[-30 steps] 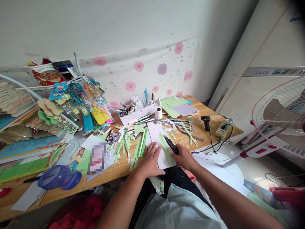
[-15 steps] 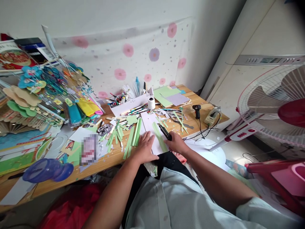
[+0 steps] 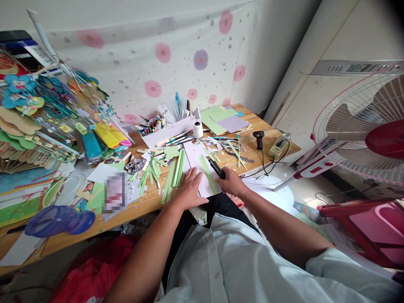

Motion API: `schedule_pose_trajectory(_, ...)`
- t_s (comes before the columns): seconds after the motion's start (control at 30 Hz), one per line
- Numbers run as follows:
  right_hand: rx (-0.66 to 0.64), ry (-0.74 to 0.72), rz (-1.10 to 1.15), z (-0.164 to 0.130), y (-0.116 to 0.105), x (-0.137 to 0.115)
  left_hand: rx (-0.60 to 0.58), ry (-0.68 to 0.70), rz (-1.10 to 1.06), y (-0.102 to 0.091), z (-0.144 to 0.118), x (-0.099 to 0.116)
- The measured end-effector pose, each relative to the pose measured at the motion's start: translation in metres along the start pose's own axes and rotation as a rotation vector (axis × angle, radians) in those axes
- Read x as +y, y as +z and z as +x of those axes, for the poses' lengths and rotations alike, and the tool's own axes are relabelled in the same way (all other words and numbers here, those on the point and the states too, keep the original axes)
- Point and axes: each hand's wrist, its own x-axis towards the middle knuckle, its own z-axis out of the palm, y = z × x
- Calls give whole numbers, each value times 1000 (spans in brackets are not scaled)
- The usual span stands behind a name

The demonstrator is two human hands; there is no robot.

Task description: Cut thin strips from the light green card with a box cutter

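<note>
My left hand [image 3: 190,189] lies flat with its fingers stretched out on a pale sheet or board [image 3: 193,152] at the table's front edge. A black utility knife [image 3: 216,168] is gripped in my right hand [image 3: 232,183], slanting up and to the left. Its blade tip is too small to make out. Beneath the knife, a light green paper strip [image 3: 205,167] lies lengthwise on the pale sheet. Further green strips [image 3: 179,169] are gathered just left of my left hand, with loose green offcuts [image 3: 151,171] beyond them.
Pens and markers fill a white box [image 3: 170,131], with a white spool-like container [image 3: 198,130] beside it. Pliers [image 3: 240,155] and coloured sheets [image 3: 232,123] lie behind. A hot glue gun [image 3: 259,139] stands right; a blue translucent vessel [image 3: 58,221] lies left. A fan [image 3: 356,126] stands beside the table.
The whole view has shifted a little, so things sit slightly higher and further left. Both hands keep about the same places on the sheet; the knife appears slightly turned.
</note>
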Motion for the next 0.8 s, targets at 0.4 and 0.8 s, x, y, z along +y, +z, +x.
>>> schedule_pose_trajectory(0.4,-20,15,54,-3,0,-2,5,8,10,3,0,-3)
schedule_pose_trajectory(0.8,13,-5,-9,1,0,3,12,27,41,1,3,-2)
